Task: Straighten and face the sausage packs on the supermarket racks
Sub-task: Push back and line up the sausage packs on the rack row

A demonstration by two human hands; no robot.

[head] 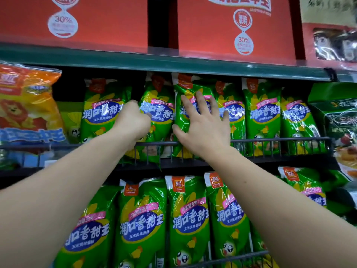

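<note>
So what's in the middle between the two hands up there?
A green sausage pack stands between them in the head view; the left hand grips its edge, and the right hand presses flat on the next pack.

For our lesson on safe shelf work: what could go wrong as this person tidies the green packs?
The left hand grips one pack by its edge; a pull might tip it over the low wire rail. The right hand presses flat on the next pack; a hard push could knock its neighbour askew.
</note>
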